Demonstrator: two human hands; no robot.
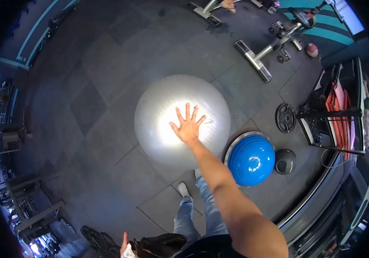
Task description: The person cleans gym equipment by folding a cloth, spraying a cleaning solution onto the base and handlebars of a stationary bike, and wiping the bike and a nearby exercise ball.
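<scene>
A large silver exercise ball (158, 107) rests on the dark floor in front of me. My right hand (188, 128) lies flat on its upper surface, fingers spread, with the arm stretched out. At the bottom edge my left hand (124, 244) shows only in part, one finger or thumb pointing up. Beside that hand are a bright white patch, which I cannot make out, and a dark brown item (160, 245), perhaps a bag. The rest of the left hand is cut off by the frame.
Right of the ball sit a blue half-dome balance trainer (253, 159), a black ball (285, 161) and a black weight plate (286, 118). A rack (330, 114) holds orange-red mats. An exercise bike (274, 45) stands at upper right. Black shoes (100, 243) lie at lower left.
</scene>
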